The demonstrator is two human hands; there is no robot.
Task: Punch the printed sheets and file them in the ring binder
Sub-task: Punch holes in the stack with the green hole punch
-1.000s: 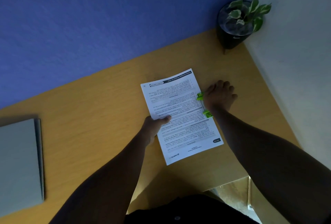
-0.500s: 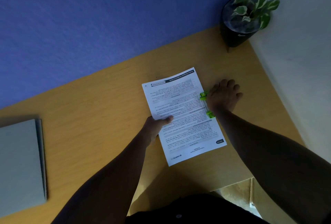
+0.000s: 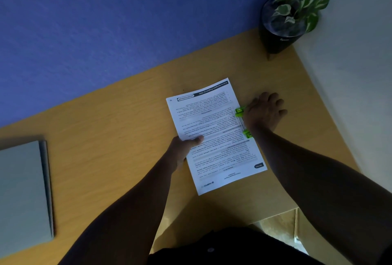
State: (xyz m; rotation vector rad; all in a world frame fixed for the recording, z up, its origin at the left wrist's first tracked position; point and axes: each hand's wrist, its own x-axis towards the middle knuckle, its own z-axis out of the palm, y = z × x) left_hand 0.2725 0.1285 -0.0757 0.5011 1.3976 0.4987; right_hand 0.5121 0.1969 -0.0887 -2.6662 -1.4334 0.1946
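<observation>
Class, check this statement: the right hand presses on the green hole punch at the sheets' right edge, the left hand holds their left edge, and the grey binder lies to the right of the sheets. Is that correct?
One detail is wrong. The head view shows the grey binder to the left of the sheets, not the right. The right hand does press on the green hole punch, and the left hand holds the left edge.

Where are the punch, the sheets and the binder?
punch (image 3: 240, 111): head view, on its far green end.
sheets (image 3: 214, 129): head view, middle of the top printed page.
binder (image 3: 21, 190): head view, middle of its grey cover.
</observation>
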